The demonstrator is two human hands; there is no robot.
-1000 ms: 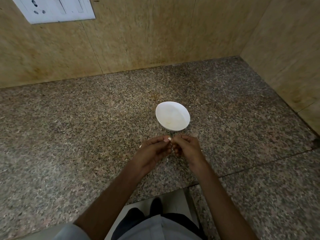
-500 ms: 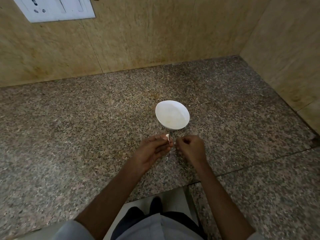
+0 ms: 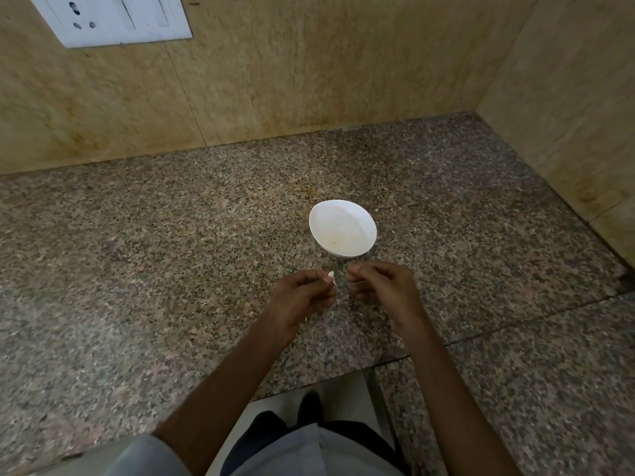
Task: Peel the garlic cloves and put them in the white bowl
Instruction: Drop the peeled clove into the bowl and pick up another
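Observation:
My left hand [image 3: 302, 297] pinches a small pale garlic clove [image 3: 331, 275] at its fingertips, with a thin shred of skin hanging below it. My right hand [image 3: 381, 286] hovers a short gap to the right, fingers curled and thumb against forefinger; whether it holds a bit of peel I cannot tell. The white bowl [image 3: 364, 221] stands on the granite counter just beyond both hands, and something pale lies at its bottom.
The speckled granite counter [image 3: 171, 269] meets tan walls at the back and right, forming a corner. A white switch plate [image 3: 113, 18] is on the back wall at upper left. The counter's front edge has a notch near my legs.
My hands were touching at the clove a second ago; they have drawn apart, the right hand moving to the right while the left keeps the clove.

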